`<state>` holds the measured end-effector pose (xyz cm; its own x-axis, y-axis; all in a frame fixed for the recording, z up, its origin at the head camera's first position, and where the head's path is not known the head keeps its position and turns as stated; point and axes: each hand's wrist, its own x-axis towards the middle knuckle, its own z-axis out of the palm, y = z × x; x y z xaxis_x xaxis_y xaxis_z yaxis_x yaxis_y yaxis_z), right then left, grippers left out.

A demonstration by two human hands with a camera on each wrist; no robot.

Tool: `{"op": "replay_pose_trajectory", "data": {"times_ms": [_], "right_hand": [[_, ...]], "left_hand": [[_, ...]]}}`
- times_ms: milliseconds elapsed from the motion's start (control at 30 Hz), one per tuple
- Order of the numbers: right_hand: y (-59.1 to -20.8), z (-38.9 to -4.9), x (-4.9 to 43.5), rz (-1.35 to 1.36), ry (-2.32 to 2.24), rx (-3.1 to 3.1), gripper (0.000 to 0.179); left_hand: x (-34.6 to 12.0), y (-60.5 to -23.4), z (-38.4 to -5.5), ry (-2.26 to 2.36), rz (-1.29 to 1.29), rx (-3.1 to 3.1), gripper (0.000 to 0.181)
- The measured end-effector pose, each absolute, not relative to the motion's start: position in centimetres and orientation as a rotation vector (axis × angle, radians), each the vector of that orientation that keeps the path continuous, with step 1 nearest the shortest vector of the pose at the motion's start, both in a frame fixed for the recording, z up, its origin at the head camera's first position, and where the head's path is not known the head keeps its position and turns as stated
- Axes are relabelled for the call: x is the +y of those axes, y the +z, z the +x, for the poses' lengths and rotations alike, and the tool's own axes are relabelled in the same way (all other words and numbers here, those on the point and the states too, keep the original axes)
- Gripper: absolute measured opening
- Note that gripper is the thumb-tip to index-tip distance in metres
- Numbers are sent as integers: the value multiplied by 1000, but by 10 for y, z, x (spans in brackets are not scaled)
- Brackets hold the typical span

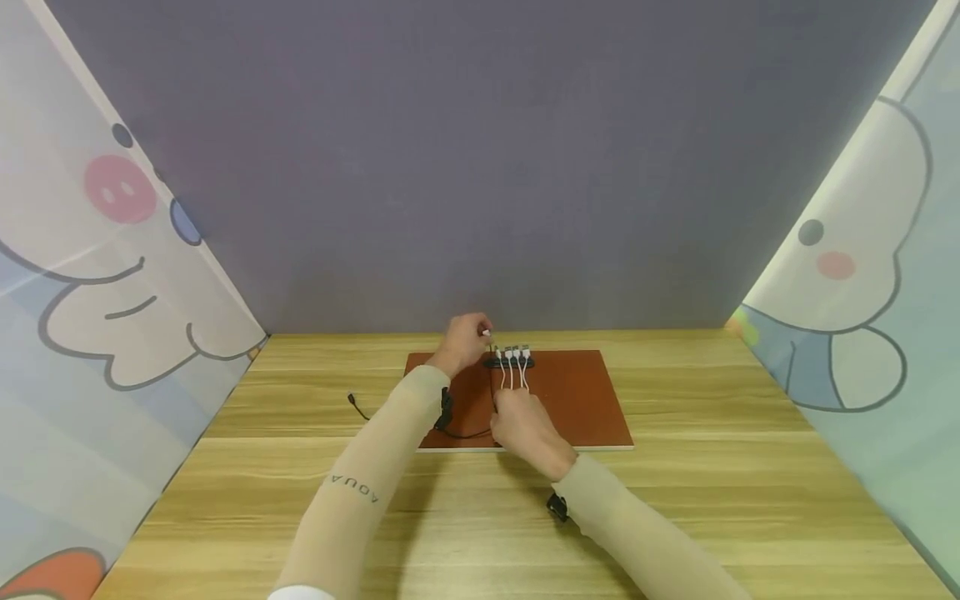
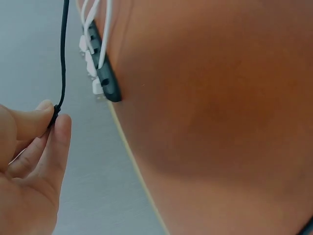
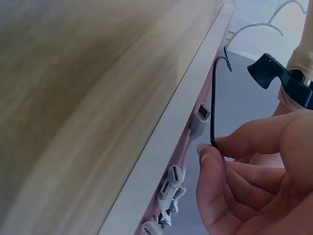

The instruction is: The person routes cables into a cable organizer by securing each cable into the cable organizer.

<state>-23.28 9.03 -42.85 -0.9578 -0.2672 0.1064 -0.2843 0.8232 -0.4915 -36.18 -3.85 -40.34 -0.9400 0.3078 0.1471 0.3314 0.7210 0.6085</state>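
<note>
My left hand (image 1: 463, 337) is over the far edge of a brown board (image 1: 588, 404), pinching the end of a black cable (image 2: 62, 58) between thumb and fingers. Lower on the board, my right hand (image 1: 525, 425) pinches the same black cable, drawn fairly straight between the hands. Just right of the left hand, a black cable clip strip (image 2: 111, 89) sits along the board's far edge. Several white cables (image 1: 512, 379) lie in its slots, their white plugs (image 3: 198, 125) sticking out past the edge. The black plug is mostly covered by the left fingers.
A small black plug (image 1: 351, 398) lies on the wooden table (image 1: 300, 467) left of the board, its cable running under the left forearm. A grey wall (image 1: 495, 167) stands behind, with cartoon-printed panels (image 1: 832, 267) on both sides. Black straps (image 1: 557, 507) circle the wrists.
</note>
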Motion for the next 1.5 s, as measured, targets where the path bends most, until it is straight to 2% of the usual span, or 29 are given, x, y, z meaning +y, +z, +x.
{"op": "replay_pose_trajectory", "data": {"times_ms": [367, 933, 1267, 1500], "right_hand": [[-433, -232, 87, 507, 756, -2977, 30], [-433, -236, 85, 573, 693, -2994, 39], [-433, -236, 82, 584, 664, -2984, 36], [-435, -236, 81, 589, 708, -2983, 34]], "left_hand": [[-37, -426, -371, -947, -533, -2936, 28], [-34, -432, -377, -888, -529, -2956, 28], [-34, -433, -377, -824, -528, -3014, 26], [-33, -432, -376, -841, -519, -3048, 34]]}}
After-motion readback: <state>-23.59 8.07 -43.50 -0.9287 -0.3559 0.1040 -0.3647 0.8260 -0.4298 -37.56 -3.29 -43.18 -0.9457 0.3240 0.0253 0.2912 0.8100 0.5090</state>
